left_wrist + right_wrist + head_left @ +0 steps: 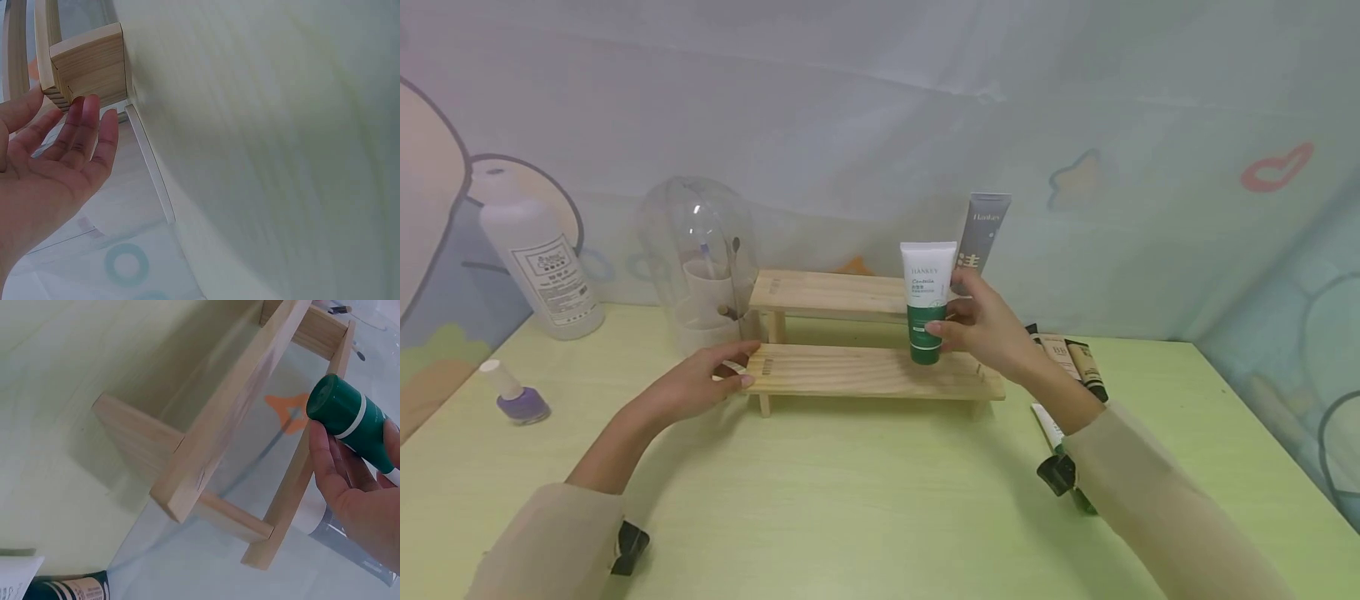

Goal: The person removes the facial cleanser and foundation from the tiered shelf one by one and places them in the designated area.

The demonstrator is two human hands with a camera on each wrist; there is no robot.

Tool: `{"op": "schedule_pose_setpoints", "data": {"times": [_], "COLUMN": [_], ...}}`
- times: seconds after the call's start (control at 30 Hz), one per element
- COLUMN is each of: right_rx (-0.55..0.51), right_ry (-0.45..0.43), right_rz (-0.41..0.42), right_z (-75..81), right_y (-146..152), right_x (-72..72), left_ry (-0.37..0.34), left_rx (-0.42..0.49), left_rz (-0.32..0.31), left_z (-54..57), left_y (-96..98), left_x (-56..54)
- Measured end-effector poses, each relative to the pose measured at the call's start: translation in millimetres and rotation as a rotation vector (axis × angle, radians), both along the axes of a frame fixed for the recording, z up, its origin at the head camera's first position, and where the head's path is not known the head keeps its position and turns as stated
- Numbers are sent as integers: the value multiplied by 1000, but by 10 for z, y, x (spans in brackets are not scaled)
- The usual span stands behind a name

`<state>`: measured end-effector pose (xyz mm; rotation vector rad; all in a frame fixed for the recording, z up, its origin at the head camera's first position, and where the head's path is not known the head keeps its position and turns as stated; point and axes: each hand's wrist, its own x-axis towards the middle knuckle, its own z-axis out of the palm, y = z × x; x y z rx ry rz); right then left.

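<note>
A two-tier wooden display stand [865, 372] stands near the back of the table. My left hand [691, 387] holds the left end of its lower board, thumb at the front corner; the left wrist view shows the fingertips close by the end leg [94, 65]. With my right hand [996, 333] I grip a white-and-green squeeze tube [927, 287], cap down, above the lower board. In the right wrist view its green cap [334, 403] is tilted. Behind that hand, a grey squeeze tube [985, 225] stands at the right of the upper board, its lower part hidden.
Left of the stand are a clear dome [696, 242] over pale cups with brushes, a white bottle [542, 258] and a purple nail polish bottle [523, 406]. On the right lie several tubes [1084, 367]; a white-and-green tube [1048, 425] is partly under my right forearm.
</note>
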<state>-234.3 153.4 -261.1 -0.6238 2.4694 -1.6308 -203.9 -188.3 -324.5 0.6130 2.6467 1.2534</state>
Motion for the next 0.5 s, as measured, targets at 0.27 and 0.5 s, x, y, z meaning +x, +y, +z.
{"op": "schedule_pose_setpoints", "data": {"times": [0.27,0.5], "right_rx": [72,126], "right_ry": [-12,-41], "right_rz": [48,53], "right_z": [-61,-88], "right_y": [150,293], "right_x": [25,78], "left_ry": [2,3], "left_rx": [-9,-11], "left_rz": [0,0], "left_z": [-14,-5], "left_y": [-9,-4], "left_x": [0,2]}}
